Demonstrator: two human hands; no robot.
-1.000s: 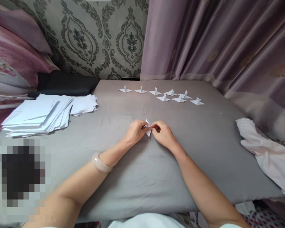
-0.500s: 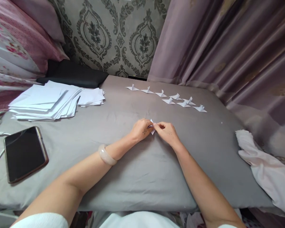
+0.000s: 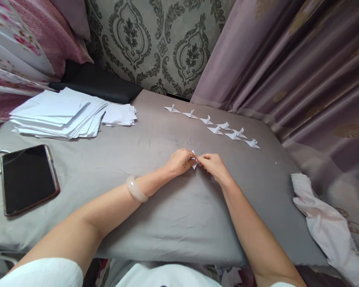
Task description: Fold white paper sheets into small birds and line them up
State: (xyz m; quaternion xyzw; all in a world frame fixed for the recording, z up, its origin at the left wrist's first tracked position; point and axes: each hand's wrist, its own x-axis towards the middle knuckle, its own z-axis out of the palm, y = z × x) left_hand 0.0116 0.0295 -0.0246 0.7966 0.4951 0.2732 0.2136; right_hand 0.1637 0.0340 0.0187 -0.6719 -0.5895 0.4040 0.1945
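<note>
Between my two hands is a small folded white paper figure (image 3: 194, 164), mostly covered by fingers. My left hand (image 3: 182, 162) pinches it from the left side. From the right, my right hand (image 3: 212, 164) has thumb and forefinger pressed together on its edge. Beyond the hands stand several finished-looking white origami birds (image 3: 215, 130), set out in a slanting line with a short second row in front. A pale bangle (image 3: 137, 189) circles my left wrist.
Stacked white paper sheets (image 3: 55, 115) lie at the left, beside a smaller paper pile (image 3: 119, 114). A dark-screened tablet (image 3: 30, 179) rests nearer me with a white cable. Crumpled white cloth (image 3: 320, 223) hangs over the right edge. Curtains (image 3: 257, 59) border the grey-covered table (image 3: 173, 227).
The camera view has tilted slightly, shifting the scene. Both hands keep their pinch on the folded paper; the right fingers sit a little further out along its right side.
</note>
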